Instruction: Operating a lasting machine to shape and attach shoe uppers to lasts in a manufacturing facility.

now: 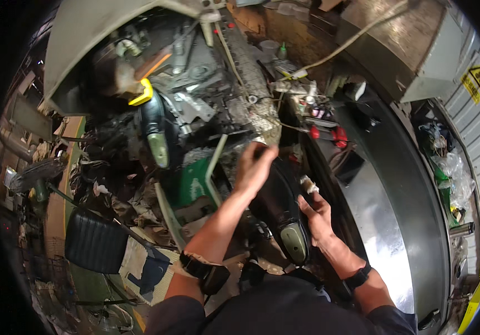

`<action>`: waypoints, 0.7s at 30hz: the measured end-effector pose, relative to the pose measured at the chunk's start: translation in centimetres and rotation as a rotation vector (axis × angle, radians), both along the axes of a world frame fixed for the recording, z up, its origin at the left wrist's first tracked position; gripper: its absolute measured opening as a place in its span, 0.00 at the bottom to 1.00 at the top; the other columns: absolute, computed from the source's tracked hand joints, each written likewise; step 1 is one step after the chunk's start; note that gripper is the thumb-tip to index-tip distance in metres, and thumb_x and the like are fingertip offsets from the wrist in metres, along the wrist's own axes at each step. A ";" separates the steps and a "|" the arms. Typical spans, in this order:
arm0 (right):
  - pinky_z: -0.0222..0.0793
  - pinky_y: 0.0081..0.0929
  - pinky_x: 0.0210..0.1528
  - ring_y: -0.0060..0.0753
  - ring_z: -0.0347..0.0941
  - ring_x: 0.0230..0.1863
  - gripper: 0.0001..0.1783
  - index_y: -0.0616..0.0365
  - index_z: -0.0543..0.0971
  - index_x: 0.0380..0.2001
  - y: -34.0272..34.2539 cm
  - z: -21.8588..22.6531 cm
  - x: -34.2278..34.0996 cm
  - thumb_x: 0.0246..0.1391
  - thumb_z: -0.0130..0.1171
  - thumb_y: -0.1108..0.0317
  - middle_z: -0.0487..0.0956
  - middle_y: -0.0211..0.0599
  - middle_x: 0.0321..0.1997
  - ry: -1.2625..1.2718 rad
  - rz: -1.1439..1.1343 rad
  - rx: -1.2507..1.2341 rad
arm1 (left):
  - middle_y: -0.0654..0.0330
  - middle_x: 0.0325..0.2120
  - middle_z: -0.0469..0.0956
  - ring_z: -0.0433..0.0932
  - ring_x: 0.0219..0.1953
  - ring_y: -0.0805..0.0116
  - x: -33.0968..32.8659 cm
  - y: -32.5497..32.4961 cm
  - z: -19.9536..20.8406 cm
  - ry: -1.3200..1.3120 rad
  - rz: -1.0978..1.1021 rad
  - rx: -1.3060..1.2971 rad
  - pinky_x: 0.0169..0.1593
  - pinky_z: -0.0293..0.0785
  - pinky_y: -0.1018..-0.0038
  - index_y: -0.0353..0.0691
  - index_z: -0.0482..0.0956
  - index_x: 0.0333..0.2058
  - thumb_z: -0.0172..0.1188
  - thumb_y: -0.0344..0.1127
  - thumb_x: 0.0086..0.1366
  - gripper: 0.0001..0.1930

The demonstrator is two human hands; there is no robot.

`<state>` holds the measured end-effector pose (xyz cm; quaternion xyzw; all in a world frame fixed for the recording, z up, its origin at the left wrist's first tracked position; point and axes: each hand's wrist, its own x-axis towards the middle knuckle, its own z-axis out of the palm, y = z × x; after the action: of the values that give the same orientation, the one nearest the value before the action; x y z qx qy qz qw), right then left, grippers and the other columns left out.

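A long black shoe [278, 192] on a shoe last lies lengthwise in front of me. The last's greenish heel end [293, 240] points toward my body. My left hand [255, 167] is closed at the shoe's far end, its curled fingers slightly blurred. Along the right side of the shoe, my right hand [319, 219] grips with the thumb against its edge. A small whitish wad or wrap [308, 184] shows at that hand's fingertips; I cannot tell which. Further left, a second black shoe on a last [153, 131] sits in a machine, beneath a bright yellow part [143, 92].
The machine's pale curved housing [67, 61] arches over the far left. A green panel [194, 183] stands left of my left forearm. To the right runs a dark and shiny metal belt or chute [385, 218]. Beyond it is a bin with plastic bags [454, 173]. A black stool seat [96, 240] is at lower left.
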<state>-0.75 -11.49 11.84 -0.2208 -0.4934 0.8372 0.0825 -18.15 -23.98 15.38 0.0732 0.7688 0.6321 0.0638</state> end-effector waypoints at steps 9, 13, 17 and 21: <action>0.78 0.25 0.42 0.24 0.78 0.42 0.22 0.60 0.73 0.59 -13.0 4.1 -10.0 0.63 0.64 0.75 0.82 0.33 0.47 0.140 0.021 -0.210 | 0.41 0.61 0.68 0.67 0.63 0.38 -11.6 -21.2 0.8 0.629 0.509 -0.394 0.67 0.64 0.52 0.45 0.60 0.71 0.73 0.28 0.53 0.47; 0.80 0.29 0.46 0.28 0.80 0.45 0.34 0.58 0.64 0.69 -15.3 4.7 -12.5 0.63 0.65 0.74 0.82 0.39 0.50 0.138 0.077 -0.205 | 0.46 0.56 0.73 0.72 0.59 0.47 -9.1 -23.7 -2.0 0.643 0.387 -0.136 0.65 0.67 0.57 0.41 0.69 0.66 0.70 0.21 0.49 0.42; 0.83 0.36 0.41 0.34 0.81 0.43 0.48 0.59 0.55 0.73 -17.6 4.6 -15.6 0.56 0.72 0.72 0.80 0.45 0.48 0.019 -0.039 -0.270 | 0.52 0.54 0.77 0.74 0.61 0.53 -3.9 -27.5 -2.8 0.292 0.131 -0.319 0.67 0.66 0.64 0.33 0.75 0.60 0.69 0.25 0.57 0.29; 0.84 0.41 0.39 0.36 0.81 0.43 0.32 0.54 0.62 0.65 -19.2 5.4 -19.2 0.63 0.65 0.72 0.78 0.43 0.48 0.014 0.163 -0.320 | 0.63 0.44 0.82 0.78 0.47 0.73 -3.8 -27.7 -1.0 -0.279 0.211 0.671 0.54 0.73 0.70 0.38 0.82 0.48 0.59 0.38 0.74 0.12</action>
<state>-19.95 -30.64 17.24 -0.1844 -0.3696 0.9105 -0.0186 -21.91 -51.65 14.35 -0.0763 0.5061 0.8559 0.0748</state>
